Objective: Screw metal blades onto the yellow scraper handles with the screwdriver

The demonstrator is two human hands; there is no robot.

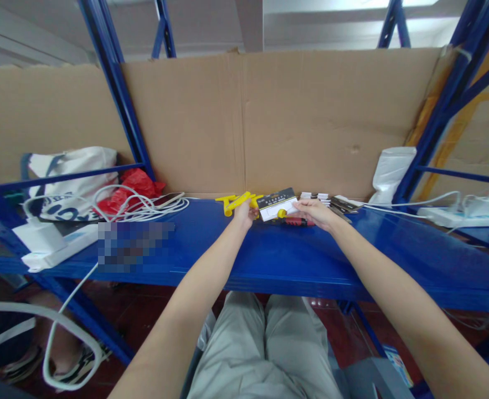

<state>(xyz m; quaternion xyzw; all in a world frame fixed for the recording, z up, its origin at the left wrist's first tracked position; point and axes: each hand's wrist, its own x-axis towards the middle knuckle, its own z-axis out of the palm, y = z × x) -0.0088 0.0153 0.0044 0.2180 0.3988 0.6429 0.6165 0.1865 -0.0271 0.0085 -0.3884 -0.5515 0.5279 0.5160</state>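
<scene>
My right hand (314, 212) pinches the right edge of a small black-and-white printed card or flat packet (275, 200), held tilted above the blue shelf. My left hand (246, 213) is closed beside the card's left edge, its fingers curled. What it grips is too small to make out. Several yellow plastic pieces (230, 206) lie right by the left hand. A round yellow part (282, 213) shows at the card's lower edge. Below the card, partly covered, is a red-and-black tool (298, 221).
Black-and-white packets (344, 205) lie right of my right hand. A white pouch (389, 174) leans against the cardboard (310, 122). At left are coiled white cables (144, 206), a red bag (138, 185), a white cloth bag (72, 180) and a power strip (67, 249). Blue posts (117, 88) frame the shelf (302, 260).
</scene>
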